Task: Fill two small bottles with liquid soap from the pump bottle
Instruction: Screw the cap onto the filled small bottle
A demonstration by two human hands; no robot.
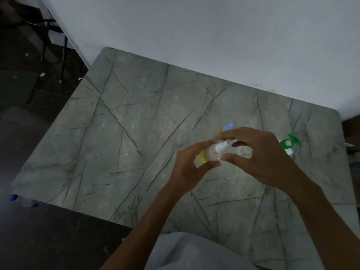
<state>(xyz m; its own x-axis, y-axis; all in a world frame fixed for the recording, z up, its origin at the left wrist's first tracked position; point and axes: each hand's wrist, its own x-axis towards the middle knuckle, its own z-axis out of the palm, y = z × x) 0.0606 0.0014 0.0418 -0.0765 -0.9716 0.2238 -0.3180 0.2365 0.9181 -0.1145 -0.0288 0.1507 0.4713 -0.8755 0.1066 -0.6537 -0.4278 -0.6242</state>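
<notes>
**Veined stone-look table against a white wall**

The table has a grey-green top crossed by dark veins, and its far edge meets a white wall. Near the right edge sits a small bottle with a green flip cap, apparently open. Further in, a yellowish bottle with a pale blue cap shows only partly.

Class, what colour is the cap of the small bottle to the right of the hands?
Green cap, best seen in head view.
</notes>
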